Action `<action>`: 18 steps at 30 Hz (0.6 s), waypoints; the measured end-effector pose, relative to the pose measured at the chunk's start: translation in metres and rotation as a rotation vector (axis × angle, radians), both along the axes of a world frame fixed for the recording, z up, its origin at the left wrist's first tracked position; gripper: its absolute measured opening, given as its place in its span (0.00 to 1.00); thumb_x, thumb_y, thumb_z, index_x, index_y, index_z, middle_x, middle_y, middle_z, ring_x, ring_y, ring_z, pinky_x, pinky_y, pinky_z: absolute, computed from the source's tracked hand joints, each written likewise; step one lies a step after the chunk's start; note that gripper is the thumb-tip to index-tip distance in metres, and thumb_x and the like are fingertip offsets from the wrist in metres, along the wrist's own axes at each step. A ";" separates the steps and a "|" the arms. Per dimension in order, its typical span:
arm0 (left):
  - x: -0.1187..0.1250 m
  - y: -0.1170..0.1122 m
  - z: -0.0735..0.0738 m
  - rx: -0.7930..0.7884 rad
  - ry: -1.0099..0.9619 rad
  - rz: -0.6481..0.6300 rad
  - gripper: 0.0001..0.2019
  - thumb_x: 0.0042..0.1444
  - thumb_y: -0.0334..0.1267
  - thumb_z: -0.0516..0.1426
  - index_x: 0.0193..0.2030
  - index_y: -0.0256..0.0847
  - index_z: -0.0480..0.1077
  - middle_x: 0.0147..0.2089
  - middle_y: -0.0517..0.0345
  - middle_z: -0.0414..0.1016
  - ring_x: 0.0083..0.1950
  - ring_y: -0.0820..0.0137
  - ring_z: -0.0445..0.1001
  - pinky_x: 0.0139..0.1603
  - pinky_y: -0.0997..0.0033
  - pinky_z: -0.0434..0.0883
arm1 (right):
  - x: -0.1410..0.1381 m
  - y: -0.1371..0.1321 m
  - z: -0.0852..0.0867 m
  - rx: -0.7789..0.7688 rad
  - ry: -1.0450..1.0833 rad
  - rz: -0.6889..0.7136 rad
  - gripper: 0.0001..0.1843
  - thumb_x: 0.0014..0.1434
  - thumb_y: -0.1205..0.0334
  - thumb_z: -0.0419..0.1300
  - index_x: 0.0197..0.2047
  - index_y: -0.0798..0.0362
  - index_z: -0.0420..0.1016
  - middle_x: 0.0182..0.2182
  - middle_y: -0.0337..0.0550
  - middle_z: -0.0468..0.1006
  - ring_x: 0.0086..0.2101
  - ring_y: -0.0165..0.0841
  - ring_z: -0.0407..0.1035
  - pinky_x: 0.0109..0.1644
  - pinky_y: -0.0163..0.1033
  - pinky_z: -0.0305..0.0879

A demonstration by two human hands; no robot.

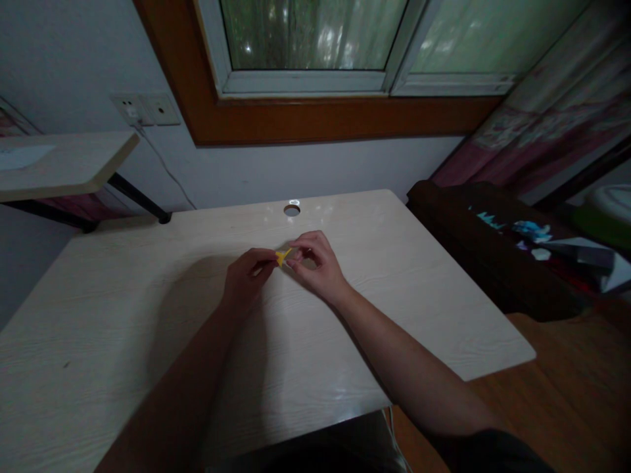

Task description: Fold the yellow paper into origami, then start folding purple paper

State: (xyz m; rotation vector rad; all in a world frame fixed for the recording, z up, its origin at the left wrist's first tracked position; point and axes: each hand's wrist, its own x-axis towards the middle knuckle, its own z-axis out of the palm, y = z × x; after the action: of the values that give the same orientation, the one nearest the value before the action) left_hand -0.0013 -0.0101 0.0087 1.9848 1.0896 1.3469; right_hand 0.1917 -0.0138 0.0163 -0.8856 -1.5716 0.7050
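Observation:
A small piece of yellow folded paper (282,257), or something thin like it, is held up just above the pale wood-grain desk (394,263). My left hand (249,276) pinches its left side between thumb and fingers. On the other side, my right hand (318,263) is curled, with thumb and fingertips at the right edge of the yellow piece. The fingertips hide part of it, and its exact shape is too small to make out.
A round cable hole (292,209) is near the desk's back edge. At left stands a raised shelf (64,161) on black legs, with a white sheet (24,156) on it. Beyond the desk's right side is a dark bench (473,236) bearing blue and white items.

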 end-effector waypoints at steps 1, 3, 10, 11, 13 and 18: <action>0.000 0.000 0.000 -0.006 -0.004 0.001 0.06 0.60 0.38 0.59 0.42 0.42 0.74 0.41 0.55 0.79 0.42 0.71 0.78 0.45 0.71 0.77 | 0.000 0.000 0.001 0.030 -0.033 -0.002 0.12 0.56 0.61 0.66 0.46 0.45 0.77 0.45 0.45 0.69 0.36 0.30 0.69 0.41 0.40 0.72; 0.000 0.000 -0.001 -0.013 -0.012 -0.009 0.07 0.60 0.38 0.60 0.43 0.42 0.74 0.41 0.55 0.79 0.42 0.71 0.78 0.45 0.71 0.77 | 0.000 -0.001 0.002 0.066 -0.089 -0.007 0.08 0.58 0.61 0.65 0.42 0.46 0.79 0.42 0.44 0.70 0.38 0.32 0.69 0.41 0.40 0.71; -0.002 0.002 -0.006 -0.033 -0.018 -0.076 0.07 0.59 0.38 0.60 0.43 0.42 0.75 0.41 0.55 0.79 0.41 0.71 0.78 0.45 0.72 0.77 | 0.001 0.003 -0.005 0.099 -0.113 0.078 0.04 0.61 0.62 0.64 0.39 0.48 0.80 0.35 0.42 0.76 0.37 0.32 0.71 0.40 0.38 0.70; -0.002 0.002 -0.005 -0.033 -0.024 -0.079 0.06 0.59 0.38 0.60 0.42 0.42 0.75 0.41 0.55 0.79 0.42 0.71 0.78 0.45 0.72 0.77 | 0.001 0.003 -0.005 0.093 -0.114 0.082 0.04 0.60 0.62 0.64 0.39 0.48 0.80 0.35 0.42 0.77 0.37 0.32 0.72 0.40 0.38 0.70; -0.002 0.001 -0.004 -0.033 -0.033 -0.094 0.06 0.59 0.38 0.60 0.42 0.42 0.75 0.42 0.55 0.80 0.42 0.70 0.79 0.45 0.71 0.78 | 0.001 0.002 -0.004 0.087 -0.114 0.084 0.04 0.60 0.63 0.64 0.39 0.48 0.80 0.35 0.42 0.78 0.36 0.32 0.72 0.40 0.38 0.70; -0.001 0.001 -0.005 -0.031 -0.061 -0.135 0.06 0.59 0.38 0.61 0.41 0.42 0.75 0.44 0.53 0.79 0.44 0.70 0.79 0.46 0.70 0.78 | 0.001 0.001 -0.002 0.096 -0.100 0.072 0.03 0.59 0.63 0.65 0.38 0.49 0.80 0.35 0.43 0.78 0.36 0.32 0.73 0.41 0.38 0.70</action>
State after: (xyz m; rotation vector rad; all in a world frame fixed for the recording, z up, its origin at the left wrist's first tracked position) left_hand -0.0025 -0.0089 0.0040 1.9451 0.9258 1.3035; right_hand 0.1924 -0.0125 0.0144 -0.8072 -1.7191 0.6388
